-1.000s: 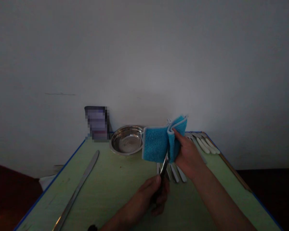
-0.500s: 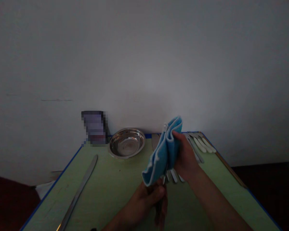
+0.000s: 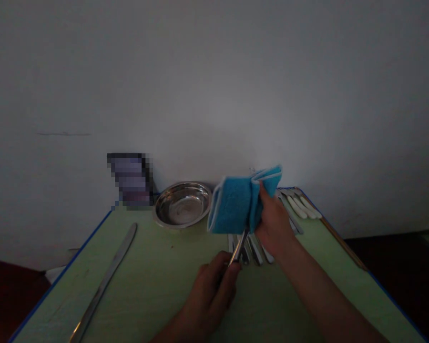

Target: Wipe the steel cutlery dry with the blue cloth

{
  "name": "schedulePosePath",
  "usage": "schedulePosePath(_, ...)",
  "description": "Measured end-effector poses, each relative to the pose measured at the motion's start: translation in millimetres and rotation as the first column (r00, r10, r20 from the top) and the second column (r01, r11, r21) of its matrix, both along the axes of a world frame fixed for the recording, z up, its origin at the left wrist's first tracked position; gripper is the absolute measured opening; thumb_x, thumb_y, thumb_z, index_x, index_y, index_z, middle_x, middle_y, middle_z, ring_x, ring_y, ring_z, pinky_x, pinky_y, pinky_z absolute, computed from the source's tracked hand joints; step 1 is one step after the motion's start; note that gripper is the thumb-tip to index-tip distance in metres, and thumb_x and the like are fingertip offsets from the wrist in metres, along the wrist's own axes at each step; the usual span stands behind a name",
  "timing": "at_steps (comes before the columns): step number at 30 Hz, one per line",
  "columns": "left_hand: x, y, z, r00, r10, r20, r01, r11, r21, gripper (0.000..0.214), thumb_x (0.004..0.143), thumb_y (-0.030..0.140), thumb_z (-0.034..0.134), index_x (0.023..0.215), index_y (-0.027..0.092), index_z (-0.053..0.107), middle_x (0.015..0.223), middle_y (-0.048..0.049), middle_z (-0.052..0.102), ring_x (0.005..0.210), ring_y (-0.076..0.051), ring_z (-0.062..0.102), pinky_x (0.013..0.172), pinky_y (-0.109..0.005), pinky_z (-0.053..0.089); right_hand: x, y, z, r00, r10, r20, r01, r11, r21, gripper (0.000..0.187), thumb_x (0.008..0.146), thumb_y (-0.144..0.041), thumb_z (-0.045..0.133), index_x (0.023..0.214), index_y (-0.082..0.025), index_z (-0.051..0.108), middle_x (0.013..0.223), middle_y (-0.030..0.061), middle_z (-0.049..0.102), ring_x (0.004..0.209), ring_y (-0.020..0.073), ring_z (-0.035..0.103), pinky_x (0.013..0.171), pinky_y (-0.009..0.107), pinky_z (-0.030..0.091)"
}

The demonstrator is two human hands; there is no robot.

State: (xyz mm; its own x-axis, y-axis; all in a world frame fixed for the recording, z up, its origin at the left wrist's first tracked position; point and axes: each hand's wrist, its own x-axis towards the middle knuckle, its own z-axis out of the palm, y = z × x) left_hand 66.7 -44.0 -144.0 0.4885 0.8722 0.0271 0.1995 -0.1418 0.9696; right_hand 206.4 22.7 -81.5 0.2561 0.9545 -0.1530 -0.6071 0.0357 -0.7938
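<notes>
My left hand (image 3: 214, 288) is closed around the shiny metal handle of a piece of cutlery (image 3: 240, 247), held above the table and slanting up and away. Its far end is hidden in a folded blue cloth (image 3: 232, 205) with pale edging, so its kind does not show. My right hand (image 3: 276, 221) pinches that cloth around the cutlery from the right side. Below the cloth, several metal cutlery handles (image 3: 256, 251) lie side by side on the table, their far ends covered from view.
A round steel bowl (image 3: 183, 205) stands at the table's back edge, beside a propped-up, blurred-out device (image 3: 130, 181). One long table knife (image 3: 105, 281) lies at the left. Several white-handled utensils (image 3: 298, 207) lie at the back right. A wall (image 3: 214, 95) rises behind the green table (image 3: 146, 271).
The cloth has turned its flat side toward me and no longer hangs down to my left hand. More of the metal handle shows between the hands. The view has shifted slightly.
</notes>
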Motion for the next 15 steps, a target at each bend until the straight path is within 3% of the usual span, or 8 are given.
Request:
schedulePosePath(2,-3.5,-2.0,1.9,0.998,-0.048,-0.041,0.048,0.999,-0.008,0.032,0.093,0.041,0.033,0.094,0.017,0.054,0.051,0.0049,0.044,0.044,-0.010,0.041,0.046,-0.020,0.034,10.5,3.7,4.1,0.995,-0.009,-0.101,0.013,0.999,0.037,0.017,0.067,-0.035,0.068,0.069,-0.021,0.060,0.055,-0.0058,0.056,0.048,0.0083,0.048,0.049,0.023,0.038)
schedulePosePath(5,-11.3,-6.5,2.1,0.988,-0.078,-0.132,0.078,0.997,-0.005,0.031,0.093,0.040,0.035,0.099,0.018,0.056,0.063,-0.0003,0.053,0.058,-0.013,0.050,0.060,-0.023,0.040,26.5,6.5,8.6,0.960,0.079,-0.269,-0.046,0.991,0.125,0.009,0.069,-0.025,0.060,0.064,-0.018,0.057,0.049,-0.0074,0.043,0.039,0.0036,0.034,0.038,0.018,0.026)
schedulePosePath(8,-17.3,-9.0,-2.6,0.979,-0.066,-0.195,0.075,0.996,0.038,0.030,0.091,0.041,0.040,0.104,0.019,0.055,0.080,-0.0054,0.058,0.075,-0.017,0.054,0.072,-0.025,0.042,39.1,7.7,11.1,0.934,0.095,-0.343,-0.031,0.982,0.189,0.007,0.072,-0.021,0.054,0.066,-0.017,0.056,0.050,-0.0069,0.040,0.039,0.0024,0.032,0.037,0.015,0.024)
schedulePosePath(12,-16.2,-6.2,-12.7,0.980,-0.085,-0.181,0.112,0.983,0.143,0.025,0.092,0.037,0.038,0.094,0.019,0.055,0.080,-0.0058,0.058,0.073,-0.018,0.053,0.067,-0.025,0.040,38.4,6.8,13.1,0.927,0.090,-0.363,-0.015,0.979,0.205,0.006,0.073,-0.020,0.054,0.068,-0.017,0.054,0.052,-0.0070,0.041,0.041,0.0017,0.034,0.040,0.014,0.027)
schedulePosePath(15,-11.1,-3.2,-15.9,0.985,-0.068,-0.157,0.097,0.978,0.186,0.023,0.094,0.033,0.033,0.087,0.019,0.050,0.071,-0.0027,0.056,0.063,-0.015,0.050,0.059,-0.024,0.038,17.9,2.3,7.8,0.945,0.069,-0.320,-0.023,0.989,0.144,0.009,0.070,-0.023,0.057,0.064,-0.018,0.051,0.050,-0.0079,0.039,0.040,0.0028,0.034,0.040,0.015,0.028)
